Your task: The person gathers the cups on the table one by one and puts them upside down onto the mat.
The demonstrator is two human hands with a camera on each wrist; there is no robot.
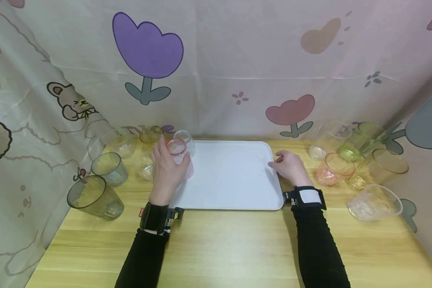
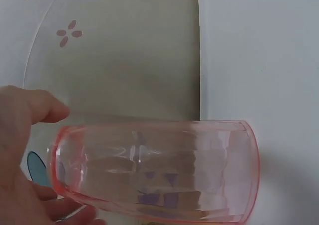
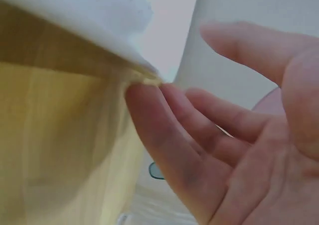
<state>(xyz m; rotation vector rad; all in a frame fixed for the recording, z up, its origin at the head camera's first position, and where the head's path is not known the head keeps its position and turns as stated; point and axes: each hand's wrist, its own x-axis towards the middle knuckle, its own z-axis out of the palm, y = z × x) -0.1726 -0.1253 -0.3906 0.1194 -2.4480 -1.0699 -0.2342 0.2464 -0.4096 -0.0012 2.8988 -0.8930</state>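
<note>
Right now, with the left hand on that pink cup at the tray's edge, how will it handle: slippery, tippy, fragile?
The pink cup looks thin, clear and smooth, so it is probably light and somewhat slippery in the left hand. It seems taller than wide, so it may tip if nudged on the white tray. Lying down, its round wall would likely roll.

Left hand (image 1: 167, 170) curled in a grip, right hand (image 1: 291, 166) relaxed.

Head view: bright, even, soft light; faint shadows under the cups, edges slightly bowed.
Left wrist: pink cup (image 2: 159, 172) sharp, background washed out.
Right wrist: close fingers (image 3: 199, 135) blurred (very soft focus).
</note>
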